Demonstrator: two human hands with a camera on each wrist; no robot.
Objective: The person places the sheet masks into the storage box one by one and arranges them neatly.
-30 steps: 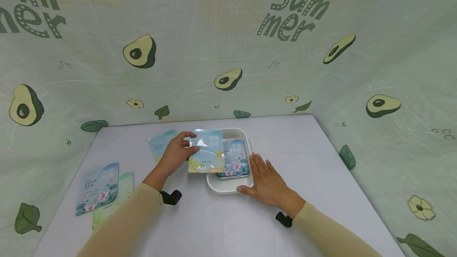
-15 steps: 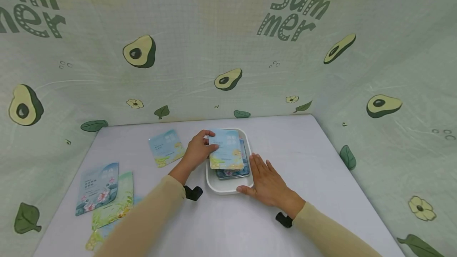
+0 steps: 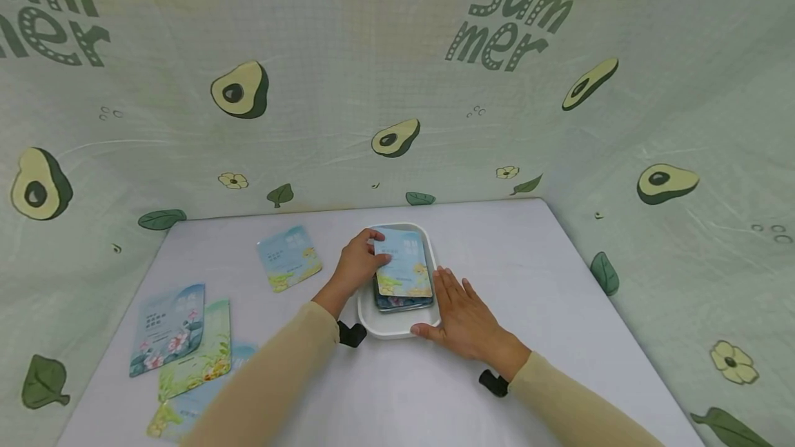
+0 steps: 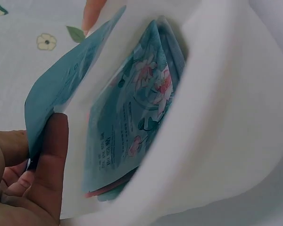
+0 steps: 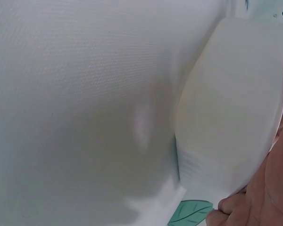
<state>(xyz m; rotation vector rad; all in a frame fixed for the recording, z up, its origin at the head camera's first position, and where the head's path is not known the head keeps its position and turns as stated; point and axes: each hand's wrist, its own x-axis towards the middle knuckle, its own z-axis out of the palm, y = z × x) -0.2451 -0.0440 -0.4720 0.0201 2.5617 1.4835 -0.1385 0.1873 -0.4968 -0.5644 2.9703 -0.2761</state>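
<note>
My left hand [image 3: 355, 266] pinches the left edge of a light-blue sheet mask packet [image 3: 406, 266] between thumb and fingers. That packet is over the white tray [image 3: 388, 330], above dark-blue lotus-print packets [image 3: 397, 305] stacked inside. In the left wrist view, the held packet [image 4: 61, 87] is raised and apart from the lotus packet [image 4: 127, 113]. My right hand [image 3: 464, 314] lies with straight fingers against the tray's right side, thumb at its front corner. Seen in the right wrist view, the right hand [image 5: 273, 188] touches the tray's outer wall [image 5: 231, 108].
Left of the tray lies another light-blue packet [image 3: 290, 258]. Farther left, a lotus packet [image 3: 168, 328] overlaps a green packet [image 3: 201, 357], with a blue one [image 3: 192, 405] partly under my left sleeve. An avocado-print curtain [image 3: 323, 88] stands behind the white table [image 3: 509, 247].
My left hand has carried the light-blue packet rightward, from the tray's left side to over the lotus packets. My right hand has stayed at the tray's side.
</note>
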